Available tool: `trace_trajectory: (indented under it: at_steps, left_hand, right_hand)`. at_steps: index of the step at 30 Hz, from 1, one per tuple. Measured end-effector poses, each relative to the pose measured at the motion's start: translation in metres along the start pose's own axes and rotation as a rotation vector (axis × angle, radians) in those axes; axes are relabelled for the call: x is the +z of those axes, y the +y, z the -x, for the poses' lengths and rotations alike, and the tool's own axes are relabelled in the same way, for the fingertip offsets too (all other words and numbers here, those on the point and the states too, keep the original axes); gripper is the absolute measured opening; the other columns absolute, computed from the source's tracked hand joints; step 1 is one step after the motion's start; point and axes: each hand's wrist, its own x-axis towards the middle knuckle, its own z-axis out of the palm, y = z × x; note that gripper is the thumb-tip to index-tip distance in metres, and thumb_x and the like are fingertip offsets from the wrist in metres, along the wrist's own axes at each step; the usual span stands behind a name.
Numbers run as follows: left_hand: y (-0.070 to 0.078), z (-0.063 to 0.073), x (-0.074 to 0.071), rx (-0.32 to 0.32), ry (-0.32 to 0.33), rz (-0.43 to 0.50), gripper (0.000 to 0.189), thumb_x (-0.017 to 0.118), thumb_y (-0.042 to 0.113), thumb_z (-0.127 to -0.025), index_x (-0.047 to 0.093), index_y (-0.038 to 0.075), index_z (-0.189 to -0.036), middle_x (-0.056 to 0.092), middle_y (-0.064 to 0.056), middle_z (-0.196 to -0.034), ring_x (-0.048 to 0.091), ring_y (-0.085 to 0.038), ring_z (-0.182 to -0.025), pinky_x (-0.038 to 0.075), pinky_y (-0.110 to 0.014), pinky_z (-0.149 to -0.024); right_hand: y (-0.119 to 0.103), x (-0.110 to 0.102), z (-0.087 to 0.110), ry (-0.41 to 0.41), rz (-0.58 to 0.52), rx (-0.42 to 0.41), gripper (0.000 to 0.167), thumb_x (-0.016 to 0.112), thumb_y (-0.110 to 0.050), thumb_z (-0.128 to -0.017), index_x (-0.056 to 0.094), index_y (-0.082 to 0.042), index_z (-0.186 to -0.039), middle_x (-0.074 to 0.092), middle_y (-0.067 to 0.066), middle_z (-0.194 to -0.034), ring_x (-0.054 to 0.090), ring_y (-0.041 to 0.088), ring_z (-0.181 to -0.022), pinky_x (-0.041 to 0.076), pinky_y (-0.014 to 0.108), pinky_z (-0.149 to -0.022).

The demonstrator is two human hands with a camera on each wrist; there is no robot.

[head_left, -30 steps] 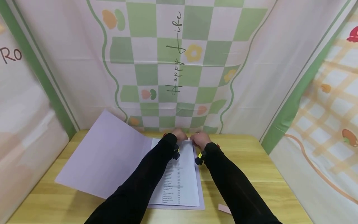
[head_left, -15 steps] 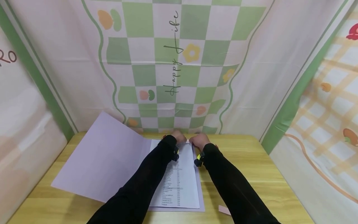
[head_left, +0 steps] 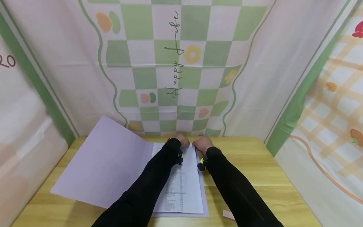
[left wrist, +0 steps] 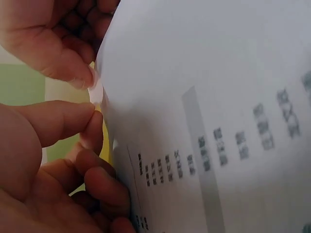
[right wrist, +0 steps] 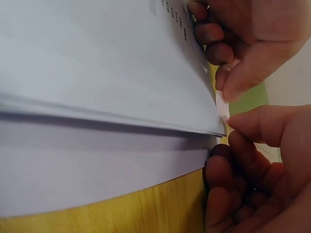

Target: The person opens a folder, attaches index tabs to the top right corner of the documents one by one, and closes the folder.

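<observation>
A stack of printed paper sheets (head_left: 188, 186) lies on the right half of an opened lilac folder (head_left: 105, 167). At the stack's far edge my left hand (head_left: 182, 140) and right hand (head_left: 202, 144) are close together. Between them is a small whitish tab (left wrist: 96, 92), which stands out from the paper's edge. The left thumb and forefinger pinch one end of it, the other fingers curled by the sheets. My right thumb and forefinger pinch the tab's other end (right wrist: 222, 106), near the stack's corner.
The folder's left cover is raised at a slant over the wooden table (head_left: 241, 176). A small pink strip (head_left: 228, 215) lies near the front, partly behind the right sleeve. A patterned cloth (head_left: 175, 78) hangs right behind the table.
The head view has shifted slightly. Both hands keep their place at the far edge of the sheets, with only slight finger movement.
</observation>
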Motion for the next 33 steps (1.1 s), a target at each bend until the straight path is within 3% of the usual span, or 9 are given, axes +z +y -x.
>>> trace_trajectory:
  at_steps: [3, 7, 11, 18, 22, 25, 29, 31, 33]
  left_hand:
    - [0.008, 0.023, -0.008, -0.025, -0.005, 0.003, 0.013, 0.064, 0.013, -0.088, 0.065, 0.001, -0.085, 0.053, -0.009, -0.082, 0.050, -0.024, -0.074, 0.041, -0.030, -0.062]
    - [0.012, 0.029, -0.009, -0.049, -0.010, -0.013, 0.015, 0.061, 0.014, -0.091, 0.067, 0.000, -0.091, 0.054, -0.009, -0.086, 0.051, -0.024, -0.076, 0.041, -0.029, -0.062]
    - [0.012, 0.025, -0.005, -0.061, 0.006, -0.029, 0.018, 0.062, 0.015, -0.091, 0.069, 0.000, -0.095, 0.059, -0.010, -0.092, 0.054, -0.024, -0.081, 0.044, -0.029, -0.066]
    - [0.011, 0.009, 0.001, -0.050, 0.035, -0.133, 0.024, 0.063, 0.020, -0.089, 0.071, 0.001, -0.100, 0.066, -0.009, -0.107, 0.059, -0.023, -0.094, 0.047, -0.028, -0.082]
    - [0.009, 0.002, 0.002, -0.047, 0.054, -0.133, 0.022, 0.064, 0.021, -0.090, 0.072, 0.002, -0.096, 0.067, -0.008, -0.103, 0.059, -0.023, -0.090, 0.048, -0.029, -0.081]
    - [0.010, 0.007, 0.000, -0.056, 0.054, -0.099, 0.019, 0.064, 0.021, -0.090, 0.071, 0.003, -0.092, 0.065, -0.007, -0.099, 0.058, -0.022, -0.087, 0.048, -0.028, -0.079]
    - [0.014, 0.008, 0.000, -0.090, 0.037, -0.096, 0.020, 0.064, 0.022, -0.090, 0.071, 0.003, -0.092, 0.066, -0.007, -0.100, 0.059, -0.022, -0.089, 0.049, -0.028, -0.080]
    - [0.011, -0.001, 0.005, -0.092, 0.031, -0.129, 0.022, 0.065, 0.024, -0.090, 0.072, 0.004, -0.094, 0.067, -0.008, -0.104, 0.061, -0.023, -0.092, 0.049, -0.030, -0.082]
    - [0.000, -0.026, 0.019, -0.067, 0.045, -0.184, 0.023, 0.065, 0.025, -0.088, 0.072, 0.004, -0.092, 0.067, -0.009, -0.104, 0.061, -0.024, -0.091, 0.050, -0.031, -0.081]
  right_hand:
    - [0.000, 0.003, 0.000, 0.015, 0.035, -0.028, 0.023, 0.073, -0.019, -0.078, 0.069, 0.002, -0.083, 0.060, 0.015, -0.093, 0.054, 0.031, -0.082, 0.043, 0.033, -0.073]
    - [0.003, 0.005, -0.002, 0.008, 0.013, -0.009, 0.020, 0.073, -0.019, -0.077, 0.066, -0.001, -0.073, 0.060, 0.014, -0.086, 0.055, 0.030, -0.078, 0.042, 0.033, -0.067]
    - [0.001, 0.003, 0.001, 0.014, 0.022, -0.017, 0.019, 0.072, -0.018, -0.077, 0.066, 0.000, -0.074, 0.059, 0.014, -0.085, 0.054, 0.030, -0.078, 0.041, 0.033, -0.068]
    - [-0.002, 0.002, 0.000, 0.043, 0.043, -0.027, 0.033, 0.071, -0.016, -0.076, 0.068, 0.007, -0.100, 0.060, 0.017, -0.099, 0.053, 0.033, -0.087, 0.044, 0.036, -0.080]
    - [0.000, 0.004, -0.008, 0.043, 0.064, -0.024, 0.030, 0.071, -0.018, -0.075, 0.070, 0.005, -0.094, 0.061, 0.017, -0.098, 0.054, 0.032, -0.087, 0.044, 0.037, -0.080]
    - [0.001, 0.005, -0.012, 0.038, 0.061, -0.008, 0.024, 0.072, -0.019, -0.075, 0.070, 0.004, -0.084, 0.062, 0.016, -0.094, 0.054, 0.032, -0.086, 0.045, 0.037, -0.080]
    - [0.001, 0.005, -0.012, 0.021, 0.062, 0.013, 0.024, 0.073, -0.019, -0.077, 0.072, 0.004, -0.086, 0.063, 0.016, -0.096, 0.055, 0.033, -0.089, 0.045, 0.039, -0.085]
    - [0.000, 0.004, -0.011, 0.014, 0.071, 0.015, 0.028, 0.073, -0.019, -0.078, 0.072, 0.006, -0.092, 0.064, 0.018, -0.101, 0.055, 0.033, -0.091, 0.045, 0.040, -0.088]
    - [-0.002, 0.004, -0.010, 0.009, 0.090, 0.017, 0.032, 0.073, -0.020, -0.079, 0.072, 0.007, -0.097, 0.065, 0.018, -0.106, 0.055, 0.033, -0.092, 0.045, 0.040, -0.089]
